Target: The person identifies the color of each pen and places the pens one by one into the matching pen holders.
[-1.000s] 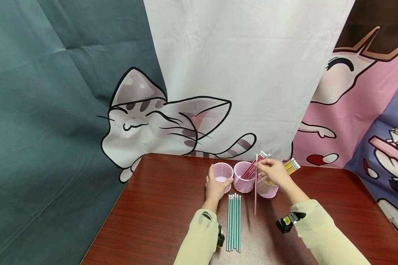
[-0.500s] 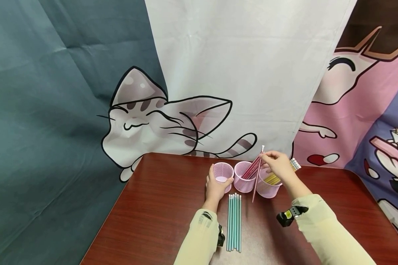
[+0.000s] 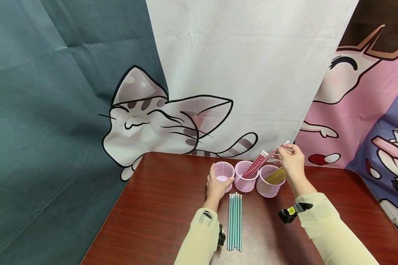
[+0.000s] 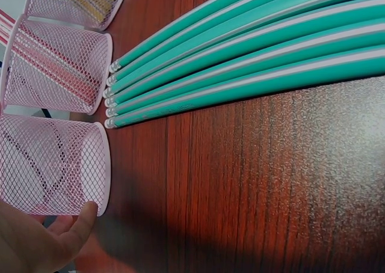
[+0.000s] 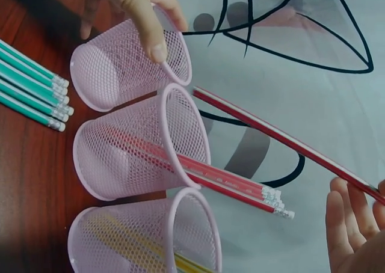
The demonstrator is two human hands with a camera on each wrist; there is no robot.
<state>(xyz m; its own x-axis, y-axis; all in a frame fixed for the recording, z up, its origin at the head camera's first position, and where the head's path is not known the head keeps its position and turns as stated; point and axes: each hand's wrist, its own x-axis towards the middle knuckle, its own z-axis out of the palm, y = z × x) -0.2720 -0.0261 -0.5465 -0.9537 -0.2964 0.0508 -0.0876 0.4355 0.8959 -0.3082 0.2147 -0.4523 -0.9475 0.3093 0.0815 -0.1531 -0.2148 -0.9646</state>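
Three mesh cups, two busy hands, three colours of pencil

Two pale yellow sleeves (image 3: pixel 331 228) of soft, creased cloth rise from the bottom edge of the head view, with a small black wrist device showing at each cuff. Between them, below centre, lies one row of green pencils (image 4: pixel 258 74), at least five, slim and straight, silver-striped in the left wrist view, with white eraser ends towards the cups; overlap blurs the exact count.

Right of centre, the left hand (image 3: pixel 215 189) grips one pink cup, the left cup (image 3: pixel 224 170), fingers around its side and thumb over the rim. The right hand (image 3: pixel 293 163) pinches one red pencil (image 5: pixel 283 141) near its eraser end; it slants down towards the cups, its lower end near the red bundle.

Three round, open-topped cups of fine wire mesh stand upright in a row. The middle cup (image 3: pixel 243 185) holds several red pencils (image 3: pixel 254 164), leaning right, too bunched to count. The right cup (image 3: pixel 266 189) holds several yellow pencils (image 3: pixel 275 176), likewise uncountable.

All stand on one glossy, reddish-brown wood-grain table (image 3: pixel 166 206). Behind hangs a wrinkled cloth backdrop (image 3: pixel 219 48), printed with one outlined cat (image 3: pixel 152 121) at centre-left.
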